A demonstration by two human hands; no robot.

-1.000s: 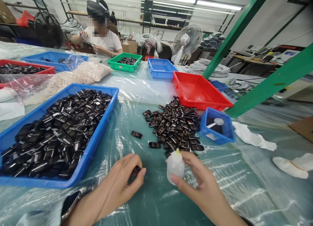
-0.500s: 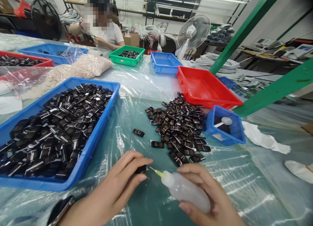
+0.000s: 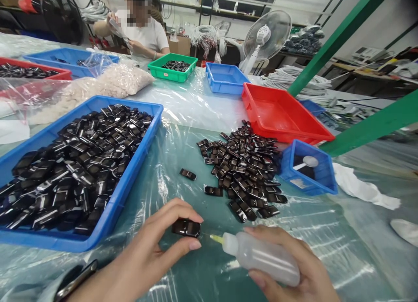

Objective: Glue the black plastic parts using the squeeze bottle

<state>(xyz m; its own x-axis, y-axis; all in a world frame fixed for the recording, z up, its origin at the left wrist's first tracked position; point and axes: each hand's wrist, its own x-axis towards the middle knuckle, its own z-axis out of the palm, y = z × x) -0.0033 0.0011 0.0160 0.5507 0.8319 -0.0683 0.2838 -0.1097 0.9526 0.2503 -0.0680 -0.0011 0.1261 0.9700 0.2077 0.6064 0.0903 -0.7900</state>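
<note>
1. While my L hand [image 3: 146,245] pinches a blk car-shaped piece [image 3: 186,227] betw. thumb & fingers, toward the tabletop's [image 3: 179,147] near edge, my R hand [image 3: 308,265] grips a squeeze btl [image 3: 266,256], tipped on its side.
2. Head cam: btl's yellow-green nozzle [image 3: 217,239] faces the piece's R end; from here I can't tell if its thin needle touches.
3. Toward tabletop's far edge: loose pile [image 3: 241,167] of similar pcs, by red tray's [image 3: 290,117] near edge.
4. Toward tabletop's L edge: blue tray [image 3: 139,167], heaped w/ blk pcs.

Tipped over from upright, the bottle [image 3: 266,256] now slants between the right hand's [image 3: 310,269] fingers, its yellow tip [image 3: 217,239] aimed toward the left hand's [image 3: 148,245] fingertips, where the black piece [image 3: 187,228] (mostly hidden before) shows.
</note>
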